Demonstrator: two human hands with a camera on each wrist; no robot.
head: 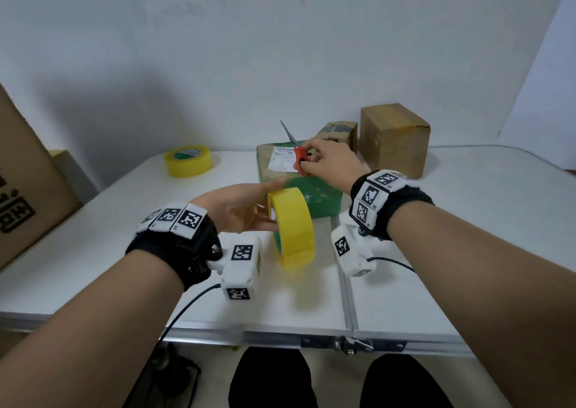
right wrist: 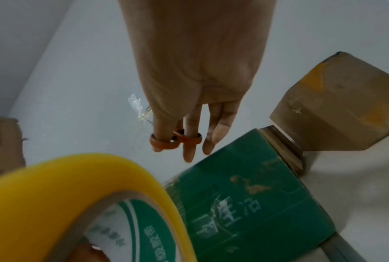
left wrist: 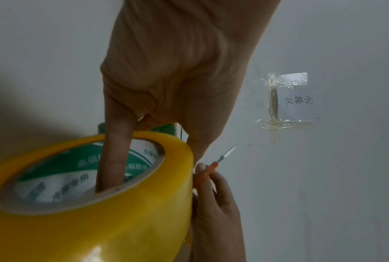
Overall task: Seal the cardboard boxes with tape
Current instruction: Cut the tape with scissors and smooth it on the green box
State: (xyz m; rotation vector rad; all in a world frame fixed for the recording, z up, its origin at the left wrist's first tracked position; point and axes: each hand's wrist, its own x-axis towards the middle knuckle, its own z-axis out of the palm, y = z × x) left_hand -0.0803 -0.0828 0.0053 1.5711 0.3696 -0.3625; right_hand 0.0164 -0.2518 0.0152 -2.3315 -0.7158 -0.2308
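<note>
My left hand (head: 246, 208) holds a yellow tape roll (head: 293, 230) upright above the table, one finger inside its core (left wrist: 112, 159) and the others behind the roll. Just beyond it lies a green-wrapped box (head: 321, 197) with a white label (head: 280, 158). My right hand (head: 330, 161) hovers over that box, fingers through the red handle loops of a pair of scissors (head: 300, 158). The blades point up and away. In the right wrist view the scissors' loops (right wrist: 166, 143) sit on two fingers above the green box (right wrist: 256, 195).
A second yellow tape roll (head: 188, 161) lies at the table's far left. A tall brown box (head: 394, 136) and a smaller box (head: 338, 131) stand behind the green one. A large carton (head: 25, 189) leans at the left edge. The white folding table (head: 436, 267) has a centre seam.
</note>
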